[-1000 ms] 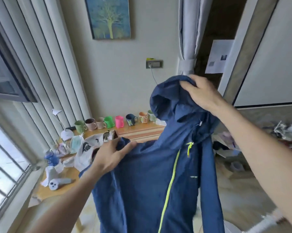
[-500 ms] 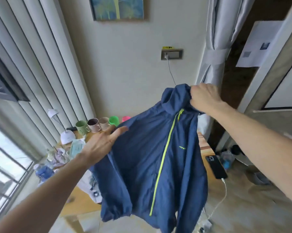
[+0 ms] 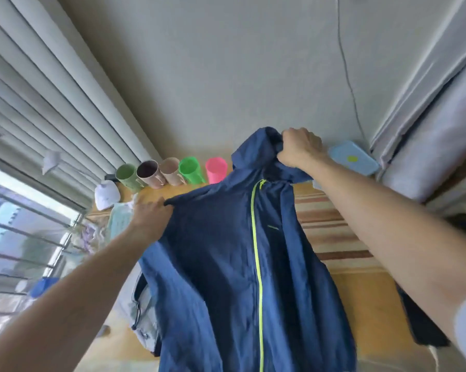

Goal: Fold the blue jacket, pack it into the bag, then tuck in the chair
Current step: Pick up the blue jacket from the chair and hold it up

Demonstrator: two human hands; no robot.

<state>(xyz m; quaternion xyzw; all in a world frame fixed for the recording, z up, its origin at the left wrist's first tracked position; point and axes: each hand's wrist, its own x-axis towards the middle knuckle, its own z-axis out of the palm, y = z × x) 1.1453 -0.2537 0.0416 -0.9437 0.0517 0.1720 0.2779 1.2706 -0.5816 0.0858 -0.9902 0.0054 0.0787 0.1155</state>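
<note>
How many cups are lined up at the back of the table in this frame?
5, in a row along the wall: pale green cup, brown-lined cup, beige cup, bright green cup, pink cup. The blue jacket may hide more to the right.

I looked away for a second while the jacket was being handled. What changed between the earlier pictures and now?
The blue jacket came down from mid-air and now spreads over the table, zipper up. The left hand went from resting open on the cloth to holding its shoulder edge. Unchanged: the right hand grips the hood, and the mugs stand in their row.
</note>
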